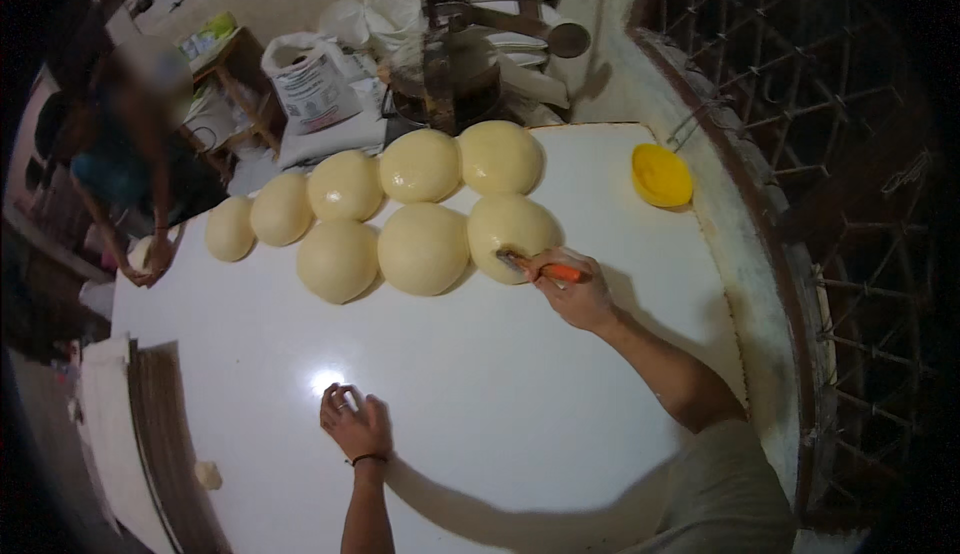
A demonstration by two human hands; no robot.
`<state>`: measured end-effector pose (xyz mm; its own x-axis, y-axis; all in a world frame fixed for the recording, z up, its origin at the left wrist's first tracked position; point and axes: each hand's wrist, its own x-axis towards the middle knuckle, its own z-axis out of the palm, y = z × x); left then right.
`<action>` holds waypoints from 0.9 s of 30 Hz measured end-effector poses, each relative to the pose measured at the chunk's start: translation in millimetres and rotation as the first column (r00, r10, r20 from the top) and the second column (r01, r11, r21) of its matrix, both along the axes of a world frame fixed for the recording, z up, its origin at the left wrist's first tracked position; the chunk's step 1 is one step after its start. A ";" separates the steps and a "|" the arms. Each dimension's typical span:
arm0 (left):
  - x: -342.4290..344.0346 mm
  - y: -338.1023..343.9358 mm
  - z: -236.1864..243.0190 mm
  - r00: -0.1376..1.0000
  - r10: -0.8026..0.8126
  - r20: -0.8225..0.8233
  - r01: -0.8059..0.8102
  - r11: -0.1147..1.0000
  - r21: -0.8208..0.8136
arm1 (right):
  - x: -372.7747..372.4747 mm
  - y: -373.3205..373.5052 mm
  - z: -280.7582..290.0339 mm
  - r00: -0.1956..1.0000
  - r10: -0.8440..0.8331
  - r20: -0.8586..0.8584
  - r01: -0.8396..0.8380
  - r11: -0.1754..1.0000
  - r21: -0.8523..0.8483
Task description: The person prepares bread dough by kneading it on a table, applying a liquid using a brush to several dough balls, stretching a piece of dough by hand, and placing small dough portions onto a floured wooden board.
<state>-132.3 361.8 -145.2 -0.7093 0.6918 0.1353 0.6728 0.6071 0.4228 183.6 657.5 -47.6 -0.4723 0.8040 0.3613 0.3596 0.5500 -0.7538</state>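
Note:
My right hand (575, 289) is closed around the orange handle of a pastry brush (560, 272). The brush's tip touches the top of a smooth, round dough ball (512, 222), nearest the right in the front row. Several more pale dough balls (423, 249) sit against each other along the far part of the white table, some with a shiny top (421, 166). Low on the tabletop, apart from the dough, my left hand (357, 424) holds nothing, its fingers slightly bent and apart.
A yellow bowl (661, 175) stands at the table's far right corner. A small dough piece (208, 475) lies near the left edge. At the far left, another person's hands (150, 264) work on some dough. Sacks (312, 94) and a machine (445, 74) stand behind; a metal lattice (800, 104) is at right.

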 end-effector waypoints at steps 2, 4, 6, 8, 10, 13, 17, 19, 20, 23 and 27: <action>8.7 -1.3 6.7 0.998 0.045 -0.034 -0.045 0.999 -0.016 | 27.1 38.6 -1.7 0.982 -0.123 -0.145 0.076 0.953 -0.292; -1.4 -6.7 -13.9 0.991 0.048 -0.126 -0.044 0.998 0.032 | 85.9 141.0 -20.1 0.934 -0.149 -0.326 0.136 0.989 -0.064; 0.9 -7.2 -6.4 0.989 0.024 -0.145 -0.022 1.000 0.017 | 131.7 194.5 6.3 0.790 -0.609 -0.072 0.603 0.793 -0.082; 9.9 4.7 -12.5 0.991 -0.003 -0.132 0.004 1.000 0.010 | 199.6 239.7 -14.7 0.708 -0.695 0.125 0.690 0.718 0.091; 6.7 9.3 -22.9 0.992 0.001 -0.129 -0.004 1.000 -0.018 | 234.0 258.4 -34.0 0.688 -0.685 0.241 0.653 0.729 0.207; 8.3 1.0 -0.9 0.992 0.031 -0.120 -0.028 0.999 0.024 | 162.2 226.6 -31.2 0.854 -0.512 0.096 0.480 0.845 0.236; 16.1 6.7 5.5 0.987 0.014 -0.160 -0.010 1.000 0.020 | 35.5 116.1 5.9 0.991 0.081 -0.105 -0.067 0.990 0.127; 23.6 -25.1 -5.2 0.987 0.164 -0.005 -0.161 0.975 0.151 | -9.4 62.7 36.3 0.919 0.387 0.073 -0.393 0.913 0.111; 27.0 -46.8 -14.9 0.971 0.223 0.083 -0.236 0.948 0.214 | -22.8 50.3 51.6 0.851 0.507 0.137 -0.517 0.855 0.044; 56.2 -143.5 -48.8 0.821 0.451 0.349 -0.567 0.718 0.405 | -36.9 141.9 48.5 0.936 0.307 0.175 -0.249 0.924 -0.290; 58.0 -224.9 -54.6 0.534 0.835 -0.133 -0.845 0.521 -0.118 | -62.2 181.8 34.4 0.899 0.094 0.427 -0.142 0.986 0.083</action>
<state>-74.3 136.8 -199.7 -0.9672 -0.2083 0.1454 -0.1667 0.9524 0.2551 121.4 839.3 -13.3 -0.6887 0.6996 0.1904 0.5567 0.6785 -0.4794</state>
